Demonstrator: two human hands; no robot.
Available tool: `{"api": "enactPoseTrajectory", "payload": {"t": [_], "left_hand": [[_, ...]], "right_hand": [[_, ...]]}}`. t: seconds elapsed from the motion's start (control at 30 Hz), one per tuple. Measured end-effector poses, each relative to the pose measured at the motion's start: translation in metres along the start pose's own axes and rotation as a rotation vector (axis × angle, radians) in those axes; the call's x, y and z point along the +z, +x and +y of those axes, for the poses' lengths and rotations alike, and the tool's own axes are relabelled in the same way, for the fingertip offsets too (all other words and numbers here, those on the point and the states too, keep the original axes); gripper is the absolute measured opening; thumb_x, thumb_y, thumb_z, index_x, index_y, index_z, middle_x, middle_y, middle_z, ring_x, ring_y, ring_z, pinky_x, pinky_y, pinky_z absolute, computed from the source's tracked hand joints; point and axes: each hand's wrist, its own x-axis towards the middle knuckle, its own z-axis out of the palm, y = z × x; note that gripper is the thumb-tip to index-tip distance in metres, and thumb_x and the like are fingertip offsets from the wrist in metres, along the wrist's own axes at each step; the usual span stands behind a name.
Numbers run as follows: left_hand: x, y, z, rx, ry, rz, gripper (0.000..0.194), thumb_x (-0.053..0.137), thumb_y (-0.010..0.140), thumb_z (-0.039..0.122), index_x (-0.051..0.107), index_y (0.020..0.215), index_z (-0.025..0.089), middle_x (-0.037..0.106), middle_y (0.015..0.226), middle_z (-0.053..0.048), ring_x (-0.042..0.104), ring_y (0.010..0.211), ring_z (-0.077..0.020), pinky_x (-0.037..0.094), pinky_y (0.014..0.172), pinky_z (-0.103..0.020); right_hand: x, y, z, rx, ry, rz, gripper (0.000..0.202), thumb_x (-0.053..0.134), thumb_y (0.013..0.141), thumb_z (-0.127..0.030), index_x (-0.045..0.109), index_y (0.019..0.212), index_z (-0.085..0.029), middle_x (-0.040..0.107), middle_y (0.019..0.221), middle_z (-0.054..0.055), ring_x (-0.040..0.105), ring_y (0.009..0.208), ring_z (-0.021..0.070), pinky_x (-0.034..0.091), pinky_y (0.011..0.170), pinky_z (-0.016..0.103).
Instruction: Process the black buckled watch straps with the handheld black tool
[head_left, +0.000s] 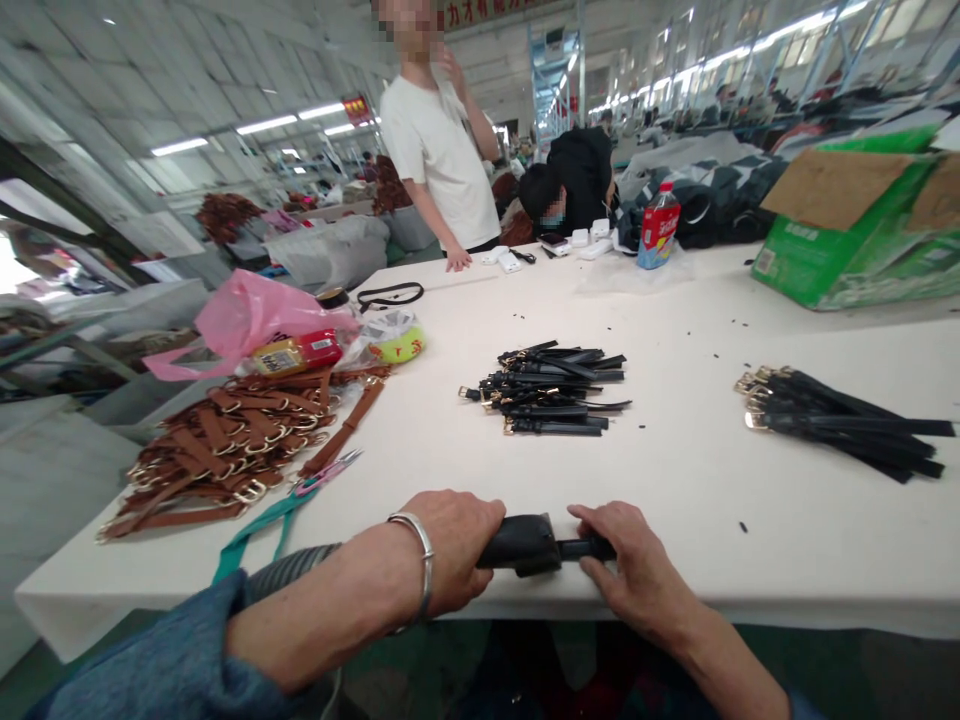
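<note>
at the worktop's [690,530] near edge, between the left hand [446,545] and the right hand [637,565], are a hand tool [529,545] and, on its right, a strap [576,550]. toward the left edge lies a heap of buckled straps [225,440], a plastic bag [251,310] behind it, scissors [326,476] at its front right. one strap bundle [555,382] lies mid-worktop, beyond the tool; a second bundle [844,425] lies right of it. near the far edge, a bottle [658,230] stands left of a carton [832,240].
</note>
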Motion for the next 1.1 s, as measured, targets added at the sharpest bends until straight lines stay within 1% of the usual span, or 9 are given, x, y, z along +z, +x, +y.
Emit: {"api": "enactPoseTrajectory", "payload": {"t": [0.1,0.23,0.33,0.47,0.57,0.7,0.9,1.0,1.1], "left_hand": [[-0.007,0.004,0.010,0.009,0.046,-0.024,0.024,0.048,0.064,0.030,0.054,0.085,0.020,0.066,0.077,-0.010,0.063,0.069,-0.0299,0.050,0.060,-0.044],[-0.005,0.013,0.021,0.032,0.035,-0.009,0.024,0.047,0.065,0.028,0.053,0.086,0.019,0.066,0.077,-0.010,0.063,0.070,-0.0294,0.050,0.060,-0.044],[-0.001,0.015,0.017,0.040,0.013,-0.001,0.024,0.047,0.066,0.030,0.052,0.086,0.020,0.066,0.078,-0.009,0.062,0.071,-0.0289,0.050,0.061,-0.043],[-0.006,0.010,0.007,0.032,0.034,-0.064,0.026,0.047,0.064,0.030,0.053,0.088,0.020,0.066,0.078,-0.010,0.062,0.070,-0.0295,0.050,0.061,-0.044],[-0.010,0.012,0.012,0.043,0.068,-0.069,0.026,0.048,0.064,0.029,0.054,0.088,0.019,0.066,0.078,-0.010,0.062,0.071,-0.0292,0.050,0.062,-0.043],[-0.006,0.018,0.020,0.043,0.045,-0.034,0.026,0.048,0.065,0.030,0.054,0.088,0.020,0.066,0.078,-0.008,0.062,0.071,-0.0266,0.050,0.062,-0.039],[-0.006,0.005,0.006,0.013,0.048,-0.083,0.025,0.048,0.065,0.031,0.053,0.088,0.021,0.065,0.079,-0.008,0.062,0.071,-0.0269,0.050,0.063,-0.040],[-0.011,0.007,0.014,0.020,0.082,-0.096,0.025,0.048,0.065,0.028,0.054,0.088,0.020,0.066,0.077,-0.008,0.062,0.071,-0.0278,0.049,0.062,-0.041],[-0.008,0.014,0.023,0.035,0.055,-0.060,0.024,0.048,0.066,0.028,0.053,0.088,0.020,0.066,0.078,-0.008,0.062,0.071,-0.0278,0.049,0.062,-0.041]], "right_hand": [[-0.004,-0.001,0.001,0.024,-0.039,-0.011,0.041,0.055,0.067,-0.016,0.051,0.107,-0.024,0.057,0.085,0.004,0.048,0.083,0.0213,0.034,0.081,0.040],[-0.004,-0.003,0.005,0.057,0.004,0.010,0.049,0.055,0.067,-0.013,0.046,0.115,-0.025,0.057,0.085,0.003,0.048,0.081,0.0201,0.036,0.077,0.038],[-0.004,-0.003,0.007,0.058,0.036,0.019,0.054,0.055,0.068,-0.013,0.041,0.119,-0.024,0.057,0.087,0.002,0.048,0.082,0.0194,0.036,0.078,0.036],[-0.004,-0.002,0.008,0.062,0.061,0.009,0.051,0.057,0.067,-0.014,0.046,0.115,-0.025,0.059,0.086,0.001,0.049,0.081,0.0192,0.036,0.078,0.036],[-0.004,-0.001,0.009,0.077,0.067,0.016,0.048,0.057,0.066,-0.013,0.048,0.112,-0.025,0.059,0.084,0.001,0.049,0.080,0.0190,0.036,0.076,0.035],[-0.004,-0.002,0.010,0.102,0.067,0.026,0.048,0.057,0.064,-0.012,0.049,0.110,-0.024,0.059,0.085,0.001,0.049,0.081,0.0186,0.036,0.076,0.034],[-0.003,-0.001,0.009,0.115,0.078,0.013,0.040,0.059,0.064,-0.012,0.053,0.102,-0.024,0.060,0.083,0.000,0.049,0.081,0.0184,0.036,0.076,0.033],[-0.002,-0.001,0.009,0.127,0.077,0.017,0.039,0.059,0.063,-0.011,0.053,0.100,-0.024,0.059,0.083,0.000,0.049,0.080,0.0185,0.036,0.076,0.033],[-0.002,-0.001,0.009,0.145,0.073,0.024,0.036,0.059,0.064,-0.012,0.054,0.098,-0.024,0.059,0.082,0.001,0.049,0.080,0.0187,0.036,0.075,0.033]]}}
